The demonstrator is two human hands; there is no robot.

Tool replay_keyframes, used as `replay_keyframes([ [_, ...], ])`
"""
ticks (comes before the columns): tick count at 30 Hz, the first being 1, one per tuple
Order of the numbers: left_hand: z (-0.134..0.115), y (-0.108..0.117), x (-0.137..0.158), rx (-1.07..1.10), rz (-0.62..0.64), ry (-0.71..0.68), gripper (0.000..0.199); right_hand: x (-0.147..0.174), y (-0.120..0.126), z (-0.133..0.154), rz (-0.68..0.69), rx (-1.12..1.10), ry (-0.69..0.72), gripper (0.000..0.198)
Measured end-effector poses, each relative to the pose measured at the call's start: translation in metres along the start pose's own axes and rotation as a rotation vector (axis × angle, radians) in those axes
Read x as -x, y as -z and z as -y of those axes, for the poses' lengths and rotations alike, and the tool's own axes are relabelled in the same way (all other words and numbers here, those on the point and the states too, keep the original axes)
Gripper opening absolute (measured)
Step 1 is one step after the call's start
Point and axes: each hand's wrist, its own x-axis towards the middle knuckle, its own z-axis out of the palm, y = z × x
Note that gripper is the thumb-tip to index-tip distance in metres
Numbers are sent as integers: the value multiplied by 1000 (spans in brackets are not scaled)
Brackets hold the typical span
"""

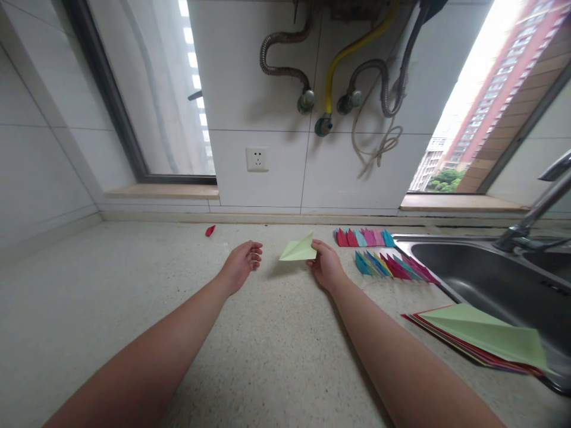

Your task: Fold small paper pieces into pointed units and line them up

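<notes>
My right hand (pixel 328 266) pinches a light green sheet of paper (pixel 297 249) by its right edge, thumb on top. The sheet is creased and held a little above the speckled countertop (pixel 259 345), its pointed end toward the left. To the left of the paper, my left hand (pixel 241 265) holds nothing; its fingers are loosely bent and apart, and it does not touch the sheet. On the right lies a stack of coloured paper sheets (pixel 484 336), a creased light green one on top, reaching over the sink's edge.
Two rows of small folded paper pieces, a back row (pixel 363 238) and a front row (pixel 395 266), lie beside the metal sink (pixel 446 291). A small red folded piece (pixel 210 230) sits at the back left. Behind are a tiled wall with a socket (pixel 257 160), and a faucet (pixel 526 226) at right.
</notes>
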Motion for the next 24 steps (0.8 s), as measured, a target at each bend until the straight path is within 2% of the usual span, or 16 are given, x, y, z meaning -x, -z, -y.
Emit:
replay_keyframes([
  [6,1,0,1,-66,23,7,34,0,-1,5,-30,-108,-74,38],
  [11,1,-2,0,-90,26,8,34,7,-4,9,-2,-142,-118,36],
  [19,2,-2,1,-144,44,-3,35,8,-5,11,38,-177,-126,31],
  [24,4,0,0,-167,71,-8,35,10,-6,12,7,-153,-134,33],
])
